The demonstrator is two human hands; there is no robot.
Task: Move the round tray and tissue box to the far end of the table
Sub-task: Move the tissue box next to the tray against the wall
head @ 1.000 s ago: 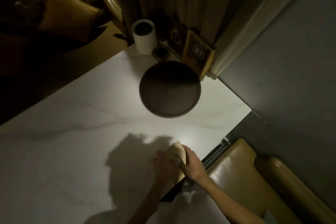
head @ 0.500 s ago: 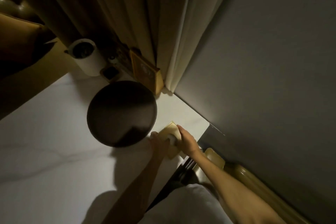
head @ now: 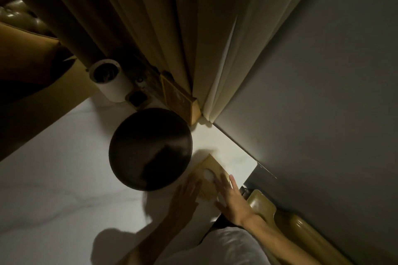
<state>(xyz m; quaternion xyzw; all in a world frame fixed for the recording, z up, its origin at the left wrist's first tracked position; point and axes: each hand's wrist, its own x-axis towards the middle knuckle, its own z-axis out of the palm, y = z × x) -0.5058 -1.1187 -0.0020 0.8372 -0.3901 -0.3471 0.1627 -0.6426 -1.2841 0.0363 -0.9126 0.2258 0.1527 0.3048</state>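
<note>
Tray (head: 150,148) sits on the white table (head: 53,178) near the far corner, just short of the clutter along the curtain (head: 150,28): a white cup (head: 109,79), a small dark holder (head: 137,97), a wooden sign (head: 179,101). Its far rim looks to be touching or almost touching the sign; too dark to say which.

Tissue box (head: 210,175) lies flat just right of the tray, near the table's right edge, white tissue showing through the top hole. It sits askew, one corner pointing toward the far end.

Left hand (head: 185,198): fingers loosely spread, flat at the box's left side, no grip around it. Right hand (head: 232,198): fingers splayed, lying over the near right corner. Neither pinches anything. Motion blur hides whether they press the box or hover just above.

Judgement: flat palms on both sides suit a slide, not a lift; that keeps a light box from tipping. Tray reads as placed. Box could go further, since bare table remains between it and the sign. Risk: nudging the tray, or pushing the box off the right edge.
</note>
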